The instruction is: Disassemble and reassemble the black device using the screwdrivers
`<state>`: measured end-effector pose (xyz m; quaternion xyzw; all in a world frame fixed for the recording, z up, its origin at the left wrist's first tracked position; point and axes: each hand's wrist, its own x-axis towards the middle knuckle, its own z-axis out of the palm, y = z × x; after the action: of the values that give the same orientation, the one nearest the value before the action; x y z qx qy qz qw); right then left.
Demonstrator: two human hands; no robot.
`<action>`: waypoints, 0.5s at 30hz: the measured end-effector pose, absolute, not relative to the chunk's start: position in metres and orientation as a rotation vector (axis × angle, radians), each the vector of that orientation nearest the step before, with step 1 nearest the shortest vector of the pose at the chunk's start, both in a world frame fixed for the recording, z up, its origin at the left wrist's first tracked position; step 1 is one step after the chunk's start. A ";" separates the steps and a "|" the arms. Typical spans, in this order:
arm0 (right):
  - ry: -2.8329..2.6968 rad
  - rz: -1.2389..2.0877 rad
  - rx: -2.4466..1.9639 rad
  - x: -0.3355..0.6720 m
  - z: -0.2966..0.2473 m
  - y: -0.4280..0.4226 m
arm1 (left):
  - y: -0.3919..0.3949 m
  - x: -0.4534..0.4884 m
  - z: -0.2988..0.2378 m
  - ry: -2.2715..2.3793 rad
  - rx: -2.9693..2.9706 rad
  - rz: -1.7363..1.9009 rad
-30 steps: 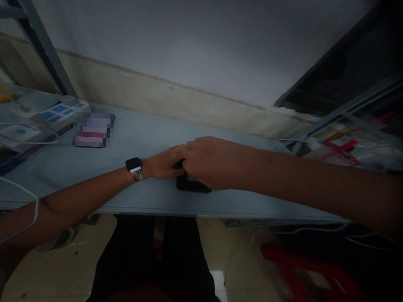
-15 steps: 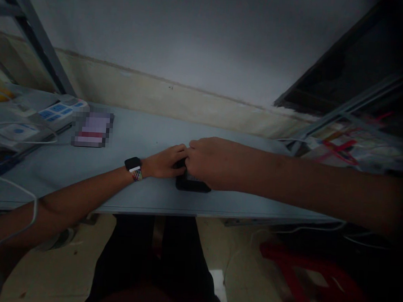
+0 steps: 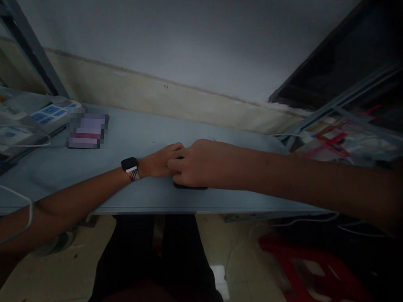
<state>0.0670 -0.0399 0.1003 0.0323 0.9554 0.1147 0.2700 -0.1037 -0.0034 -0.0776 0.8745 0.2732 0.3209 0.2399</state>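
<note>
On the desk top lies a flat black object (image 3: 190,186) with rounded corners; only its near edge shows beneath my right hand, so its kind is hidden. My left hand (image 3: 162,161), with a dark watch (image 3: 129,164) on the wrist, rests at the object's left side with fingers bent. Those fingertips are partly covered by my right hand (image 3: 196,164). The right hand lies across the black object, its fingers curled toward the left hand and touching it. A thin pale sliver (image 3: 213,138) shows just beyond the right knuckles; what it belongs to is unclear.
A pixelated phone-like rectangle (image 3: 87,130) lies on the desk (image 3: 135,125) at left, beside a white power strip (image 3: 55,113) with blue sockets. White cables cross the left side. Plastic-wrapped items (image 3: 330,144) stand at right, and a red stool (image 3: 310,274) is below.
My right hand has shifted slightly left over the left fingers and now covers more of the black object. The thin pale sliver has come into view beyond it. The view has shifted slightly.
</note>
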 end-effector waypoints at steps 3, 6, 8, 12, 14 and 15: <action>2.551 0.480 0.127 0.065 0.095 -0.041 | -0.002 -0.103 -0.079 0.708 2.338 0.926; 2.615 0.540 0.163 0.069 0.094 -0.041 | 0.002 -0.100 -0.083 0.630 2.331 1.010; 2.615 0.558 0.188 0.073 0.097 -0.043 | 0.003 -0.100 -0.085 0.635 2.335 1.037; 2.590 0.556 0.211 0.074 0.101 -0.044 | 0.004 -0.100 -0.084 0.659 2.347 1.034; 2.620 0.547 0.202 0.074 0.096 -0.042 | 0.003 -0.099 -0.082 0.617 2.347 1.050; 2.653 0.508 0.197 0.074 0.093 -0.040 | 0.002 -0.099 -0.081 0.585 2.347 1.059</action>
<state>0.0743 -0.0401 0.0932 0.0711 0.9567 0.1831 0.2147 -0.0989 0.0021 -0.0807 0.8611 0.2145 0.3887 0.2478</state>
